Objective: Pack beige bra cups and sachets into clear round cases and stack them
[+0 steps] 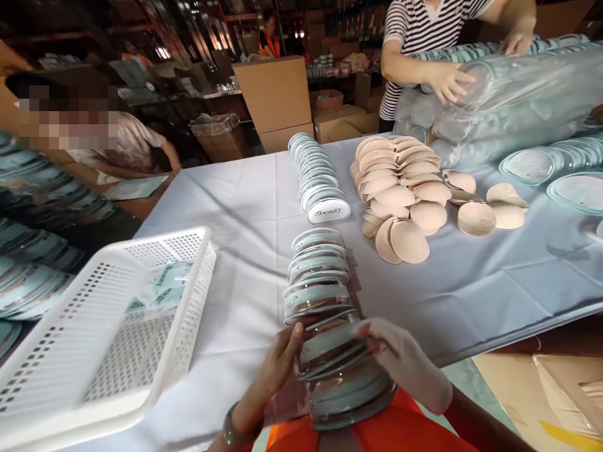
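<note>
A long row of oval clear plastic packs (325, 301) with pale blue bands leans along the table toward my body. My left hand (282, 355), bare and with a band at the wrist, is curled against the left side of the near packs. On their right side, my right hand (405, 358) wears a thin white glove, its fingers bent over the packs' edge. The nearest packs (353, 389) rest against my orange clothing. Farther up, a second row of packs (315, 169) ends in a white oval face printed "Sbeauty".
A white plastic basket (202, 276) with a few flat packets (164, 285) stands at left. Beige bra cups (400, 182) are piled at right. Across the table, a person in a striped top (419, 31) handles plastic-wrapped packs (509, 107). Another person sits at far left.
</note>
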A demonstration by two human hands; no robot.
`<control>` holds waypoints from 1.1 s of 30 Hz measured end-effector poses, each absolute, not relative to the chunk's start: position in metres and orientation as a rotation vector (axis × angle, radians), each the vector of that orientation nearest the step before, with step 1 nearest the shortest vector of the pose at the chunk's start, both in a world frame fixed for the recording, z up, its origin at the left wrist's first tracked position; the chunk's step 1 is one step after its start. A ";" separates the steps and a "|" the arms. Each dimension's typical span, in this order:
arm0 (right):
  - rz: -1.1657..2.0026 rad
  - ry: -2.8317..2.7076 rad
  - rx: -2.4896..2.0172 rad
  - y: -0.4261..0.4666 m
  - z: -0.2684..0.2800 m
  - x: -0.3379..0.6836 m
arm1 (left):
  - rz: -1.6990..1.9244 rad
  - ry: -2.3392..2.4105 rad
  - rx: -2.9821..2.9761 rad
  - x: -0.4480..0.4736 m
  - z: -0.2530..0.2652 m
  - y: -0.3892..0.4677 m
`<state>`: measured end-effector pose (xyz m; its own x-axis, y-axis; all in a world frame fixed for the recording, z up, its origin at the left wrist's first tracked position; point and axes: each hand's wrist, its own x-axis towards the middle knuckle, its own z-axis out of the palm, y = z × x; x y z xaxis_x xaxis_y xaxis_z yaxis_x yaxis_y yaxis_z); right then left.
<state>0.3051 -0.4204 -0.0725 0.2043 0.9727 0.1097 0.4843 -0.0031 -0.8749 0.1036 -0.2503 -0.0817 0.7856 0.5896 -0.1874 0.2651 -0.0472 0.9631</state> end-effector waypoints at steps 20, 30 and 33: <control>1.124 -0.939 -1.850 -0.475 -0.120 0.323 | 0.565 0.444 2.486 0.082 -0.112 -0.332; 1.514 -0.890 -1.713 -0.450 -0.077 0.335 | 0.617 0.622 2.470 0.079 -0.093 -0.328; 1.541 -0.871 -1.772 -0.441 -0.054 0.337 | 0.607 0.665 2.479 0.078 -0.093 -0.328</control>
<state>0.3365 -0.4410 -0.0542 0.0991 0.8101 -0.5779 0.0780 -0.5853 -0.8071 0.0778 -0.3284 -0.0932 0.7814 0.5556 0.2840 0.3335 -0.7566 0.5625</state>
